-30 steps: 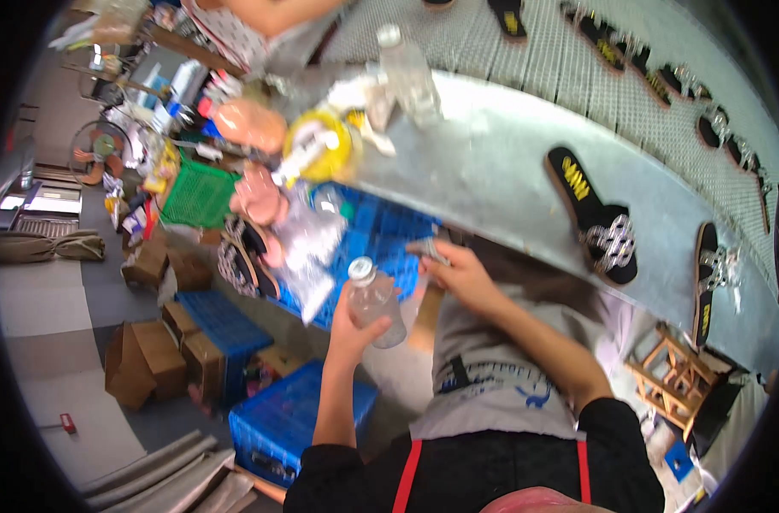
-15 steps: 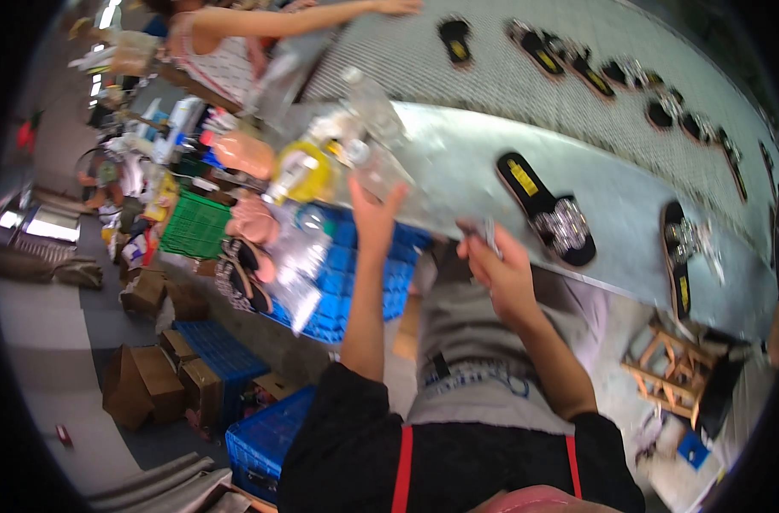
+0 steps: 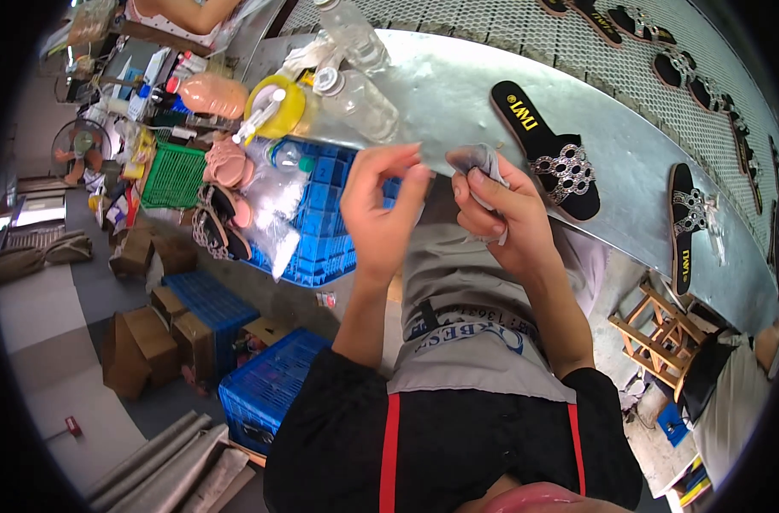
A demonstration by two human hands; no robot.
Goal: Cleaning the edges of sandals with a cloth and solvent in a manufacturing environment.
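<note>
R hand clenched on a small crumpled grey cloth; the wad sticks out above the curled fingers, thumb pressed on its side. L hand raised just left of it, fingers half curled w/ tips pinched toward the cloth's edge, holding nothing I can make out; can't tell if the fingertips actually touch the cloth, the gap's too small. Both hands sit close together over the near edge of the curved metal bench.

Vs 0.5 s ago: L hand was stretched up onto the bench among the bottles, now pulled back & down next to the R. 1 s ago L had a clear plastic bottle in its grip; it's let go now, and 2 clear bottles lie on the bench up-left of the L hand, beside a yellow tape roll. R hand stayed about where it was, came slightly toward the body.

Right of the grip, just past the cloth: a black sandal w/ studded straps flat on the bench; another black sandal further right. Below-left of the hands, a blue crate, w/ clear bags on its left.
</note>
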